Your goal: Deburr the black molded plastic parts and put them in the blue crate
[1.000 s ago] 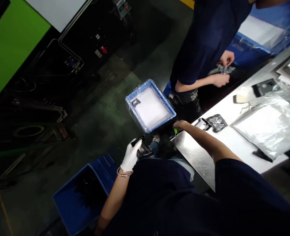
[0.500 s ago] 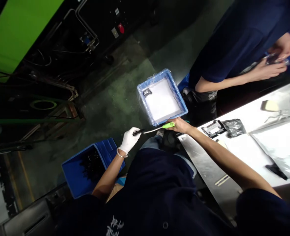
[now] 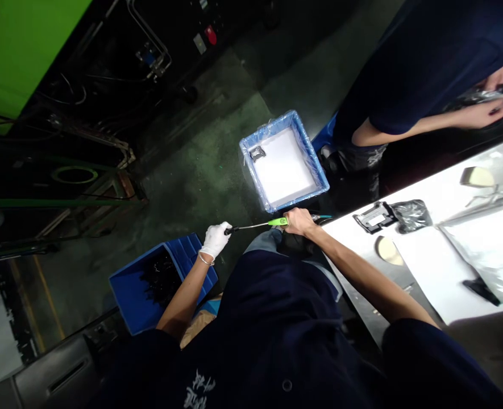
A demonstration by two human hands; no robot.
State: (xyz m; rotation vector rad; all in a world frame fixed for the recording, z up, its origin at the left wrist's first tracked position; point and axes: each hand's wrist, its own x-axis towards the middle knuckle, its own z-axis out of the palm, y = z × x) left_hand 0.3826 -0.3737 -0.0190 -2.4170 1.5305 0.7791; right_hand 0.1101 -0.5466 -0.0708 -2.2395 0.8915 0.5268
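My left hand [image 3: 215, 241], in a white glove with a bracelet at the wrist, is closed on a small black part [image 3: 231, 230]. My bare right hand [image 3: 299, 221] wraps round a tool with a bright green handle [image 3: 277, 221] and a thin metal shaft, whose tip meets the black part. A teal-ended piece sticks out behind that fist. Just beyond my right hand stands a blue crate [image 3: 306, 145] lined with clear plastic, with a white sheet at its bottom and a small black bagged item [image 3: 258, 153] in one corner.
A blue bin [image 3: 125, 295] with black parts is at lower left. On the right, a metal table [image 3: 353, 255] carries a black frame-like part [image 3: 375, 218], a black bagged item [image 3: 413, 216] and plastic bags. A co-worker's arm [image 3: 425, 125] reaches across upper right; machinery stands at left.
My right hand and the green-handled tool have shifted slightly left and away from the crate's edge. The tool lies more level. The co-worker's hands have moved right.
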